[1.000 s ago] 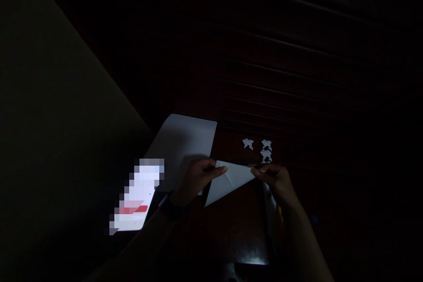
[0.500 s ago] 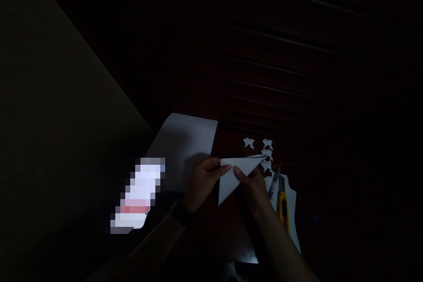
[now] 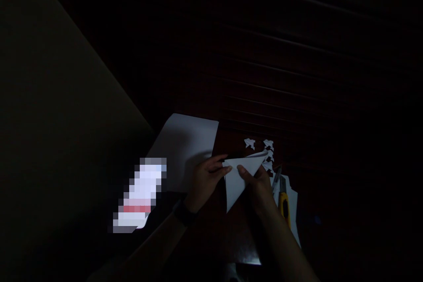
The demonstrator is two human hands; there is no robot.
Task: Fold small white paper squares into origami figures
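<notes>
A white sheet of paper [image 3: 236, 183], folded into a triangle, is held above the dark table between both hands. My left hand [image 3: 206, 180], with a dark band at the wrist, pinches its left corner, thumb on the near face. My right hand [image 3: 259, 187] grips the right side with the thumb pressed on the front and the other fingers behind, partly hidden. Layers of the fold stand slightly apart along the top edge. Just beyond the paper's right tip lie several small folded white paper pieces [image 3: 268, 144], and another small folded piece [image 3: 250, 143] sits apart to their left.
A large white sheet [image 3: 188, 141] lies at the left behind my left hand. Left of it glows a blurred, lit screen [image 3: 142, 191]. On the right, a yellow utility knife [image 3: 283, 205] and a pen [image 3: 276, 180] rest on more white paper [image 3: 294, 211].
The folded paper has turned slightly and shifted a little right, its lower point moving right and down. My left fingers have spread a bit, and my right thumb has slid slightly right.
</notes>
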